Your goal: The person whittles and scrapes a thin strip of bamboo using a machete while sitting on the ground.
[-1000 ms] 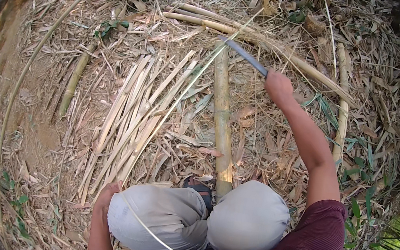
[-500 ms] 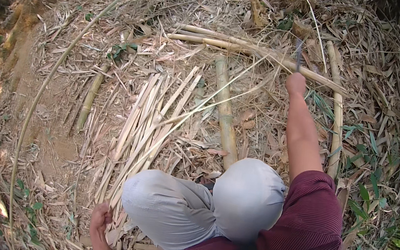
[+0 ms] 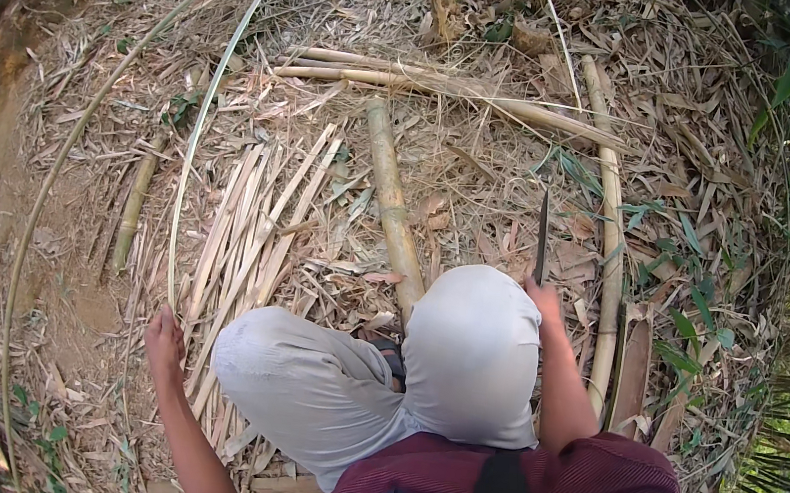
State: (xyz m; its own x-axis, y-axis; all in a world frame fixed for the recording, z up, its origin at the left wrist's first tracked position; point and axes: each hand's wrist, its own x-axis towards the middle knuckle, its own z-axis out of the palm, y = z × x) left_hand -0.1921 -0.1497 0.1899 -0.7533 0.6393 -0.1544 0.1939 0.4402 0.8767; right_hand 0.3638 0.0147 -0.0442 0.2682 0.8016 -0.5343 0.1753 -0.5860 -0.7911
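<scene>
My left hand (image 3: pixel 165 346) is closed on the lower end of a long, thin, pale bamboo strip (image 3: pixel 199 126). The strip rises from the fist and bows away toward the far left. Beside my right knee, my right hand (image 3: pixel 544 300) grips a knife (image 3: pixel 542 238), its narrow dark blade pointing away from me; the fingers hide most of its handle. Between my left hand and my knees lies a loose bundle of split bamboo strips (image 3: pixel 249 217). A green-brown bamboo pole (image 3: pixel 390 206) runs outward from between my feet.
Several bamboo poles (image 3: pixel 358 75) lie crosswise ahead under dry fibres. Another long pole (image 3: pixel 609 225) stretches along my right. A thin curved stalk (image 3: pixel 84 121) arcs down the left side. Dry leaf litter (image 3: pixel 481 198) covers the ground, with green leaves (image 3: pixel 681 349) at right.
My right hand with the knife has drawn back from the far poles to beside my right knee. The bamboo strip has swung from across the middle to the left, and my left hand rose slightly.
</scene>
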